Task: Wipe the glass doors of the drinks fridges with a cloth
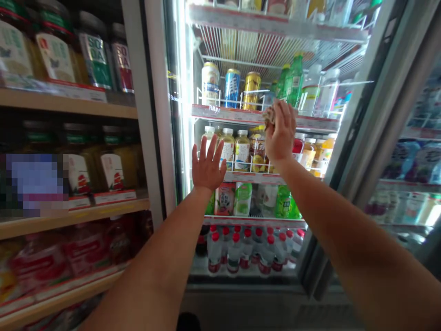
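My right hand [280,133] is closed round a crumpled brownish cloth [269,116], holding it up before the cooler's middle shelves. The cloth seems to press on the glass door [265,195], through which the drinks show. Lower and to the left, my left hand [207,164] is spread flat with the palm forward, seemingly resting on the same glass. Behind the left hand stand juice bottles [242,149] with white caps. Green bottles [295,82] and a gold can [252,90] are behind and above the right hand.
To the left, wooden shelves [69,103] carry large bottles and packs. Inside the cooler, small red-capped bottles [235,253] fill the bottom. A grey door frame [354,138] runs down the right side, with another stocked cooler [406,158] beyond it.
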{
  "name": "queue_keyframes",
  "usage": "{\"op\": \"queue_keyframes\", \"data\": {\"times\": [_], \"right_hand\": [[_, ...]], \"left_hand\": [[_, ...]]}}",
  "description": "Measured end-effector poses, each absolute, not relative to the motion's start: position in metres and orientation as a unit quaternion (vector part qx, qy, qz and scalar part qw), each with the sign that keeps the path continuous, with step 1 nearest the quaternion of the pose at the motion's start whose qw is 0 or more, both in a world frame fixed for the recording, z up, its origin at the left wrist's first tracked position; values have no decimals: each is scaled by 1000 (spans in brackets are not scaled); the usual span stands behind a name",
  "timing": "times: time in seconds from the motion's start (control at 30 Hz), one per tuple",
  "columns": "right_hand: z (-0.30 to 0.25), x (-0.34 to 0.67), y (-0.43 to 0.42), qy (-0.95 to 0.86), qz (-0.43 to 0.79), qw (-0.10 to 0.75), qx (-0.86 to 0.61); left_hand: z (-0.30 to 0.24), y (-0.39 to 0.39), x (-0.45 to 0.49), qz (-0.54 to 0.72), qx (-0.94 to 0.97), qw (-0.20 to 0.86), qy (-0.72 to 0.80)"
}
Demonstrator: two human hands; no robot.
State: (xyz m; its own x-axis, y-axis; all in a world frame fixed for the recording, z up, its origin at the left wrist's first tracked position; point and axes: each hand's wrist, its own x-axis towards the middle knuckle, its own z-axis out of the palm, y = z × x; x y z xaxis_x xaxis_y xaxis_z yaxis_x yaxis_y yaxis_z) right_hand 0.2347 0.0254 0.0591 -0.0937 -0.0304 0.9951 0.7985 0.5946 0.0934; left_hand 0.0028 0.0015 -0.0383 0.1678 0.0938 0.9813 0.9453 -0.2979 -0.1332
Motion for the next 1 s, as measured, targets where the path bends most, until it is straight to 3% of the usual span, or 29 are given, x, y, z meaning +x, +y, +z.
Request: {"op": "queue_keyframes", "data": {"times": [0.2,0.33,0.4,0.6,0.67,0.77,0.83,0.93,1.0], "right_hand": [[102,214,21,-770,-367,463,-244],[123,229,34,-664,-335,583,-328],[106,231,34,-657,-336,590,-328],[22,240,14,-836,-422,326,-130],[13,253,15,-813,-427,366,-147],[-8,266,19,-683,-400,557,-251],[-37,265,18,-647,-385,597,-274],[-82,260,12,-817,-414,382,-125],[-92,260,9,-859,-422,285,-63]], "left_hand": [[-38,0,3,-494,-628,438,-412],[-38,0,3,-495,-636,423,-414],[-38,0,3,-500,-641,407,-417],[-38,-1,4,-501,-642,403,-418],[-38,0,4,-502,-641,404,-416],[-38,1,3,-499,-637,415,-417],[-38,2,3,-495,-638,417,-417],[-39,2,3,-500,-644,410,-410],[-39,1,3,-505,-643,407,-406]]}}
